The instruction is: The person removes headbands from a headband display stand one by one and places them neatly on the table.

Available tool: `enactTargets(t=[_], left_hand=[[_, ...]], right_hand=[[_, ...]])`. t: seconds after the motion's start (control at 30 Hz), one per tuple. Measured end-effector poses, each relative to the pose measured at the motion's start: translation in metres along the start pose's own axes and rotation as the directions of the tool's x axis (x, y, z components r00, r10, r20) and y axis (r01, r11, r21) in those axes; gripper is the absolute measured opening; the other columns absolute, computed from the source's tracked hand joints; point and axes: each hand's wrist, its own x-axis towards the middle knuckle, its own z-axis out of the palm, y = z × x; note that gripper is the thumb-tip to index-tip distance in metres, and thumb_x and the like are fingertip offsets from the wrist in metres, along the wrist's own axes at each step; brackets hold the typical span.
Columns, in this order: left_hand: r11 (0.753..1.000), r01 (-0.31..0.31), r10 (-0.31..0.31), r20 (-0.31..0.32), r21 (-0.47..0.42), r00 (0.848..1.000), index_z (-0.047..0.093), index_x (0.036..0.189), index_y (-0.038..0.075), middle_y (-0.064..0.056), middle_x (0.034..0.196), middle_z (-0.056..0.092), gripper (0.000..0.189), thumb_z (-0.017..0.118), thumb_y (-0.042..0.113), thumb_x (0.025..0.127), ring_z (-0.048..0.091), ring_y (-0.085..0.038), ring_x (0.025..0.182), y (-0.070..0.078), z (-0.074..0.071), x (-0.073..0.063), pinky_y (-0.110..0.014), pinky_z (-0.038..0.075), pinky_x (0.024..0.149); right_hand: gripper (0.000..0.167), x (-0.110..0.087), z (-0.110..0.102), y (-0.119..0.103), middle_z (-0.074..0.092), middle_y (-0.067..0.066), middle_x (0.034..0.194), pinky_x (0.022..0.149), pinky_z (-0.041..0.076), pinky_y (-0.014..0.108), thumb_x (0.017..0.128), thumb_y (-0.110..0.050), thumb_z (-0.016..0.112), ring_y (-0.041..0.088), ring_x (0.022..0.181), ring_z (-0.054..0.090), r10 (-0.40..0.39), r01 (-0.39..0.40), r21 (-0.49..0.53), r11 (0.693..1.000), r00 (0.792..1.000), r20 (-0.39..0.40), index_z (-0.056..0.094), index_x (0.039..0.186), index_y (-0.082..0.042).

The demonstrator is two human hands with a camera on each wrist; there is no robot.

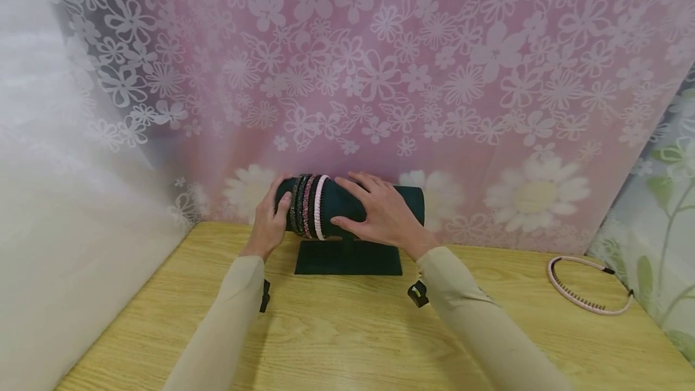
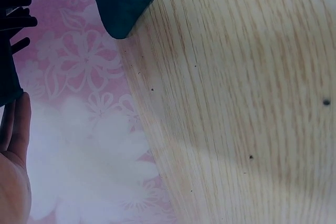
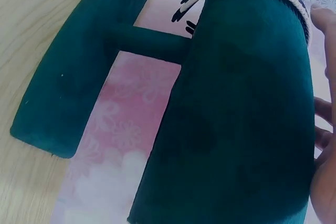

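Note:
A dark green velvet headband stand (image 1: 412, 203), a horizontal roll on a flat base (image 1: 320, 259), stands near the back of the table. Several headbands sit side by side round the roll's left part: dark glittery ones, a pink glittery one and a pale pink toothed headband (image 1: 319, 210) rightmost. My left hand (image 1: 267, 222) grips the roll's left end, thumb in front beside the dark headbands. On the roll right of the pale pink headband rests my right hand (image 1: 382, 213), fingers spread and fairly straight. In the right wrist view, the roll (image 3: 247, 108) hides part of that hand.
Another pale pink toothed headband (image 1: 592, 305) lies on the wooden table (image 1: 336, 330) at the right. Behind the stand hangs a pink curtain (image 1: 380, 77) with white flowers. A white sheet (image 1: 81, 198) borders the left side, and a leaf-patterned sheet (image 1: 673, 210) the right.

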Motion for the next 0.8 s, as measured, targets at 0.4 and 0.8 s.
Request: enactTargets(t=[0.4, 0.8], left_hand=[[1.000, -0.001, 0.001, -0.007, 0.002, 1.000, 0.038, 0.158, 0.021, -0.008, 0.162, 0.042, 0.052, 0.039, 0.041, 0.110, 0.048, -0.032, 0.144, 0.000, 0.000, -0.001, -0.057, 0.038, 0.116], [1.000, 0.026, -0.026, 0.005, 0.008, 1.000, 0.037, 0.159, 0.021, -0.006, 0.162, 0.043, 0.050, 0.039, 0.036, 0.111, 0.047, -0.031, 0.144, 0.005, -0.002, -0.001, -0.056, 0.036, 0.118]], right_hand=[[0.077, 0.013, 0.007, -0.009, 0.062, 0.010, 0.141, 0.106, 0.047, 0.058, 0.089, -0.060, 0.070, 0.033, 0.128, 0.060, 0.005, -0.003, -0.074, 0.997, 0.999, 0.032, 0.049, 0.153, -0.023], [0.080, 0.023, 0.010, -0.020, 0.057, 0.009, 0.134, 0.097, 0.047, 0.055, 0.088, -0.071, 0.063, 0.036, 0.121, 0.056, 0.096, -0.067, -0.205, 0.977, 0.986, 0.135, 0.044, 0.156, -0.033]])
